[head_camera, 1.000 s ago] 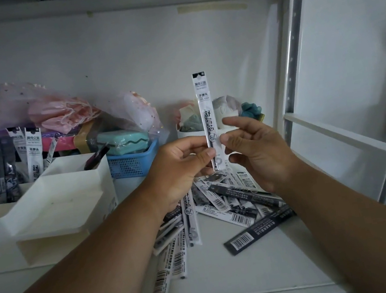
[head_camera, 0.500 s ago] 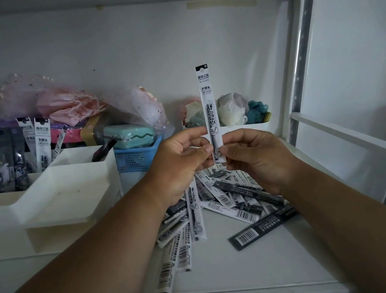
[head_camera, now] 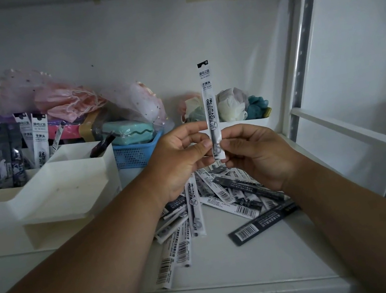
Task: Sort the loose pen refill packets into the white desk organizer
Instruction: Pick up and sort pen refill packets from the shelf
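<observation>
Both hands are holding one white refill packet upright above the middle of the desk, its black-tipped top pointing up toward the wall. The left hand is pinching the packet's lower part between thumb and forefinger from the left side, and the right hand is pinching the same lower end from the right, thumb pressed to the packet's front; both grips are closing on the packet and on nothing else. Under the hands, a loose pile of refill packets is lying on the desk, spreading from the middle toward the front edge, white ones and dark ones overlapping at many angles, most showing barcodes. One dark packet is lying a little apart from the pile toward the right, with its barcode end nearer the front edge. The white desk organizer is sitting at the left side of the desk, well apart from the held packet, with a shallow tray section in front and taller compartments behind. In its rear left compartments, several packets are already standing upright: white sorted packets and, just beside them to the left, dark sorted packets. A dark pen-like item is leaning in the right rear compartment. Behind the organizer, a blue basket is carrying a mint-green case, and pink gauze bags are piling up along the back edge against the wall.
</observation>
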